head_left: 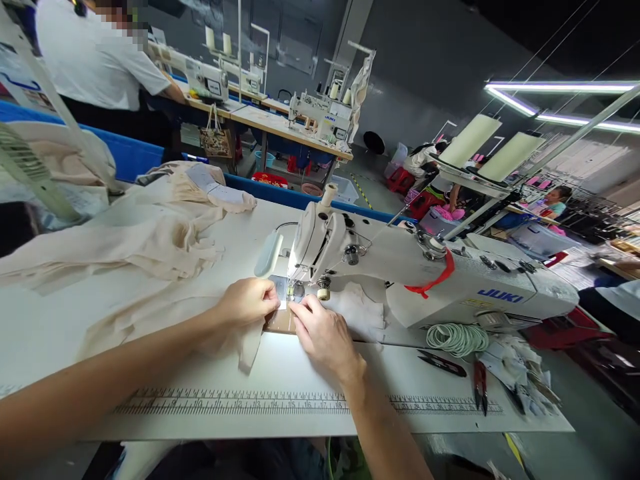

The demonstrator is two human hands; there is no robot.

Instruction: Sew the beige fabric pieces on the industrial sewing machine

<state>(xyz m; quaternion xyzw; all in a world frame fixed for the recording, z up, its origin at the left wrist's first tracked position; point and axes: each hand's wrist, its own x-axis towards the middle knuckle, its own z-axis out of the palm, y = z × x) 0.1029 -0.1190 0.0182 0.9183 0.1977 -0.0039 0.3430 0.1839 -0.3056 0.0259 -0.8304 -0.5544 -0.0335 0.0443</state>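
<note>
Both my hands are at the needle of a white sewing machine (345,247). My left hand (250,300) is closed in a pinch just left of the presser foot, on the edge of a cream fabric piece (250,350) that hangs down below it. A small white patch (283,305) shows between my hands, too small to name. To the right of the needle, my right hand (323,330) has its thumb and fingers drawn together at the brown plate (280,323). What its fingertips hold is hidden. More light fabric (357,307) lies under the machine arm.
Cream fabric pieces (150,247) are heaped at the left. On the right lie a coil of pale green cord (457,340), black thread snips (443,363), red-handled snips (481,387) and fabric scraps (520,373). A ruler strip (275,403) runs along the front edge. Thread cones (473,140) stand above.
</note>
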